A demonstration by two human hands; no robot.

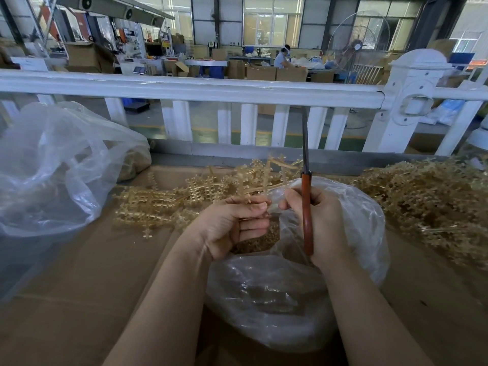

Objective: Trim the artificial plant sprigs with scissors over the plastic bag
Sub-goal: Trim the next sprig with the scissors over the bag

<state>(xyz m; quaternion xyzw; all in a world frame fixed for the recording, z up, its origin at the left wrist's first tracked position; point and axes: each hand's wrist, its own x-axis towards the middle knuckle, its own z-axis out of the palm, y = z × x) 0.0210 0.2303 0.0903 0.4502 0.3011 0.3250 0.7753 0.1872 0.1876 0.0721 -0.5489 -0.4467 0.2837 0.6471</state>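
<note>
Left hand (232,223): grip pinched on the stem end of a pale gold sprig (253,178), which fans away toward 12 o'clock above the open plastic bag (356,233). Right hand (322,223): grip wrapped round the red handle of the scissors (306,196), blades together, pointing to 12 o'clock. Sprig looks light, thin, springy plastic; likely to flex away from the blades, so hold it at the bare stem close to the cut. Untrimmed heap (427,196) on the bench at 3 o'clock.
</note>
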